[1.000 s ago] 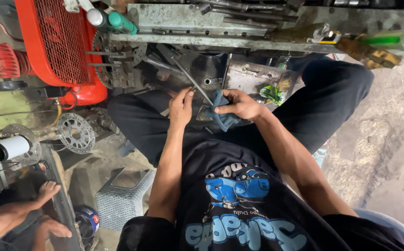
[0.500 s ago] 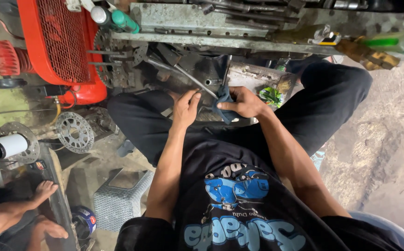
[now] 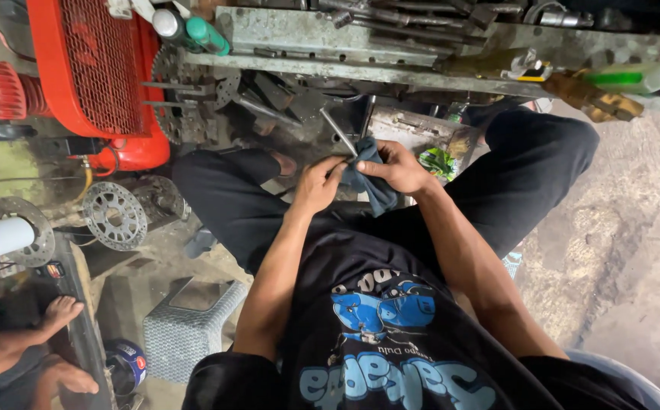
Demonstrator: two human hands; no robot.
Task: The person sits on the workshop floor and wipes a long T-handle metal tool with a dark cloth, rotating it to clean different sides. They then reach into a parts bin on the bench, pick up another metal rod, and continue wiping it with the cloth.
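I sit with my knees apart, looking down at my lap. My left hand [image 3: 317, 182] pinches the lower end of a thin metal rod [image 3: 337, 130] that slants up and away to the left. My right hand [image 3: 396, 167] is closed around a dark blue rag [image 3: 375, 190], which is wrapped about the same rod just beside my left fingers. The rag's loose end hangs down between my thighs. Both hands touch each other at the rod.
A grimy metal workbench [image 3: 307, 38] with tools runs across the top. A red machine [image 3: 94, 68] stands at the upper left, a sprocket [image 3: 114, 215] and a brake disc [image 3: 22, 228] below it. Another person's bare feet [image 3: 56, 342] are at lower left, beside a woven stool [image 3: 185, 326].
My hands lifted slightly and drew together. The rag has slid along the rod, and the rod now points more steeply up-left.
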